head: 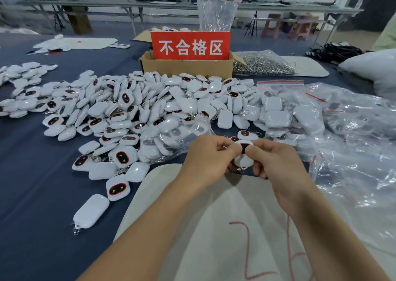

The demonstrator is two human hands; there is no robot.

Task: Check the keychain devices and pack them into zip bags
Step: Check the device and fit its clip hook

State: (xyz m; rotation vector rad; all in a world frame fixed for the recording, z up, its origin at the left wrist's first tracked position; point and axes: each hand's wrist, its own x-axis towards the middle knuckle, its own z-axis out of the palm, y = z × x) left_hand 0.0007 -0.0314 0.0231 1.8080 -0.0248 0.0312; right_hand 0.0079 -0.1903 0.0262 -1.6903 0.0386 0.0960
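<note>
My left hand (209,158) and my right hand (272,165) together pinch one white keychain device (243,155) with a dark red-rimmed face, held above a white mat (192,227). Its small metal chain hangs below my fingers. A big heap of the same white devices (132,111) covers the blue table behind and to the left. A clear zip bag (171,139) with several devices inside lies just left of my hands. More filled zip bags (285,109) with red seal strips lie to the right.
A cardboard box (188,66) with a red sign of white characters stands behind the heap. A bag of metal key rings (263,63) lies to its right. Crumpled clear plastic (360,148) spreads over the right side. Benches and stools stand at the back.
</note>
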